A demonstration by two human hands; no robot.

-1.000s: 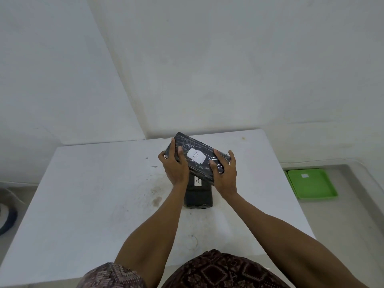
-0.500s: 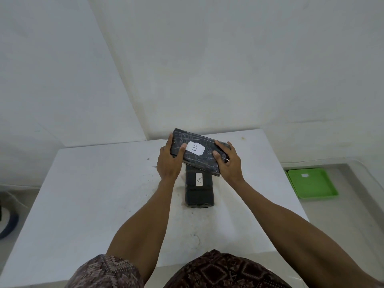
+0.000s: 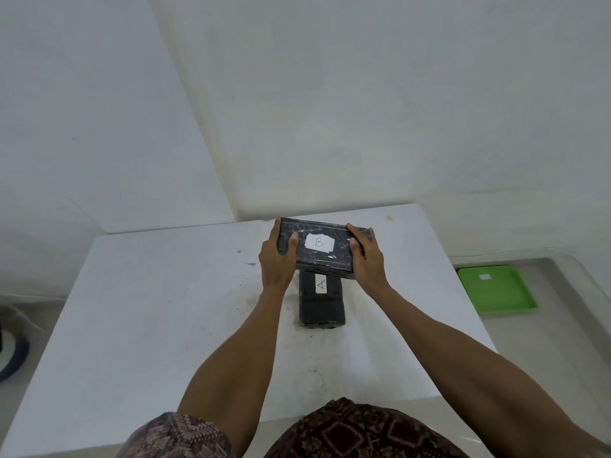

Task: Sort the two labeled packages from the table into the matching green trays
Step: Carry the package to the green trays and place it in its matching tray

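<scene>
A black wrapped package with a white label "B" (image 3: 322,249) is held above the white table (image 3: 165,309). My left hand (image 3: 276,259) grips its left end and my right hand (image 3: 367,259) grips its right end. Under it, a second black package labelled "A" (image 3: 320,302) lies flat on the table, its far end hidden by package B. One green tray (image 3: 496,289) with a small white label lies on the floor to the right of the table.
White walls meet in a corner behind the table. A dark round object (image 3: 13,355) sits on the floor at the far left. My patterned clothing fills the bottom edge.
Both hands have lifted package B up and away from me and turned it more level, uncovering more of package A. Package A has not moved.
</scene>
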